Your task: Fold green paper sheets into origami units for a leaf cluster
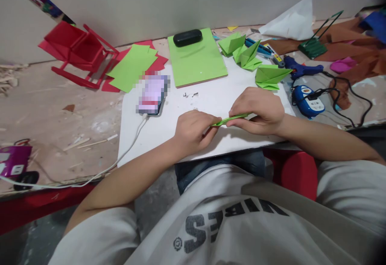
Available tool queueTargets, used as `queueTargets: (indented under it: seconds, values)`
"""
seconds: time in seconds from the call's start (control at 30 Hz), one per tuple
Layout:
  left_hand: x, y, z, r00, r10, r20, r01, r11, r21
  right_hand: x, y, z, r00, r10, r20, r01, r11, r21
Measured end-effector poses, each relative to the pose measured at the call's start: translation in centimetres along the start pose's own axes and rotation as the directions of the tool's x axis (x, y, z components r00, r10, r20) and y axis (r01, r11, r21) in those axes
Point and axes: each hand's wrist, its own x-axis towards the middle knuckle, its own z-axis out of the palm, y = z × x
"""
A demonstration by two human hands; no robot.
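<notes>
A thin folded strip of green paper (232, 119) is pinched between both hands just above the white board (208, 100). My left hand (193, 130) is closed on its left end, thumb and fingers pressed together. My right hand (259, 110) is closed over its right end, fingers curled on top. Three folded green paper pieces (249, 56) lie on the board's far right corner, beyond my right hand.
A phone (152, 94) on a white cable lies on the board's left. A green paper pad (196, 62) with a black case (187, 37) sits behind. Loose green and red sheets (132, 66) and a red miniature chair (78, 54) lie left. A blue glue gun (298, 70) and power strip (307, 101) lie right.
</notes>
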Motion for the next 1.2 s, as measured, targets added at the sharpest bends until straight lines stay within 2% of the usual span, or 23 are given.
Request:
queueTargets:
  seconds: [0.1, 0.23, 0.43, 0.57, 0.63, 0.73, 0.8, 0.87, 0.97, 1.07, 1.13, 1.2]
  values:
    - [-0.1, -0.1, 0.1, 1.000, 0.013, 0.007, -0.013, 1.000, 0.000, 0.0, -0.2, -0.1, 0.999, -0.020, 0.029, 0.020, 1.000, 0.000]
    - [-0.1, -0.1, 0.0, 1.000, 0.003, 0.008, -0.003, 1.000, -0.008, -0.2, 0.1, 0.2, 0.998, -0.059, -0.008, 0.060, 0.997, 0.039]
    - [-0.2, -0.2, 0.0, 1.000, -0.015, 0.011, 0.016, 1.000, -0.022, -0.6, 1.1, 0.7, 0.998, 0.028, 0.062, -0.029, 1.000, 0.010]
    - [-0.2, -0.2, -0.1, 0.999, -0.050, 0.008, 0.050, 0.999, -0.003, -0.8, 2.3, 0.3, 0.994, -0.106, -0.039, 0.105, 0.993, -0.047]
    - [-0.2, -0.1, -0.2, 0.998, -0.063, -0.001, 0.063, 0.998, 0.011, -0.8, 2.8, -0.3, 0.988, -0.137, -0.071, 0.132, 0.989, -0.073]
    - [-0.2, -0.3, -0.3, 0.995, -0.087, -0.047, 0.089, 0.995, 0.036, -0.7, 3.2, -1.3, 0.992, -0.057, -0.111, 0.045, 0.993, -0.108]
    - [-0.1, -0.4, -0.2, 0.987, -0.125, -0.104, 0.130, 0.991, 0.045, -0.5, 3.4, -1.7, 0.978, -0.015, -0.206, -0.005, 0.995, -0.097]
    - [-0.1, -0.6, -0.1, 0.975, -0.157, -0.158, 0.164, 0.986, 0.034, -0.3, 3.5, -1.6, 0.962, -0.016, -0.274, -0.001, 0.998, -0.063]
    - [0.0, -0.8, 0.0, 0.970, -0.148, -0.190, 0.154, 0.988, 0.015, -0.2, 3.4, -0.9, 0.976, -0.073, -0.206, 0.069, 0.997, -0.026]
    - [-0.1, -0.8, -0.2, 0.982, -0.092, -0.163, 0.102, 0.993, 0.053, -0.3, 2.7, -0.4, 0.988, -0.117, -0.098, 0.116, 0.993, -0.014]
    - [-0.3, -0.8, -0.3, 0.990, -0.057, -0.130, 0.070, 0.993, 0.093, -0.4, 2.1, -0.4, 1.000, -0.013, -0.007, 0.013, 1.000, 0.004]
    - [-0.4, -0.7, -0.4, 0.994, -0.040, -0.105, 0.054, 0.991, 0.126, -0.4, 1.7, -0.6, 0.987, 0.142, 0.078, -0.145, 0.989, 0.038]
